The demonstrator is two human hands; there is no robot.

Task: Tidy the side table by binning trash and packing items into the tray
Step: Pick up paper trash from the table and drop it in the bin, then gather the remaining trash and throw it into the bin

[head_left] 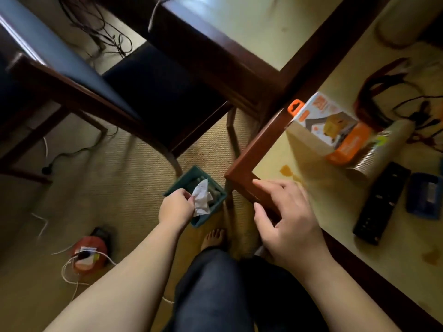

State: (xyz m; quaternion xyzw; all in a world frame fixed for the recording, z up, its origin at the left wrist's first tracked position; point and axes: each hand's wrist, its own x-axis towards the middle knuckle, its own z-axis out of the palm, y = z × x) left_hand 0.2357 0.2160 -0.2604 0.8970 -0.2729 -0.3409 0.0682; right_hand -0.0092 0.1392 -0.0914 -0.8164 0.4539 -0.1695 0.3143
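The left hand (176, 207) pinches a crumpled white tissue (201, 197) over the green bin (217, 200) on the floor, left of the side table (242, 180). The right hand (287, 224) hovers loosely curled and empty at the table's near corner. The tissue looks light, soft and crushable, so a fingertip pinch anywhere should do.

No legible text anywhere. Orange-and-white product box (330, 127) on side table (242, 170): printed panels and product picture visible, lettering too blurred to read. Small white label on orange device (90, 256) on floor: unreadable. Black remote (381, 203): no button markings discernible. Blue case (424, 196): grey patch, no characters legible.
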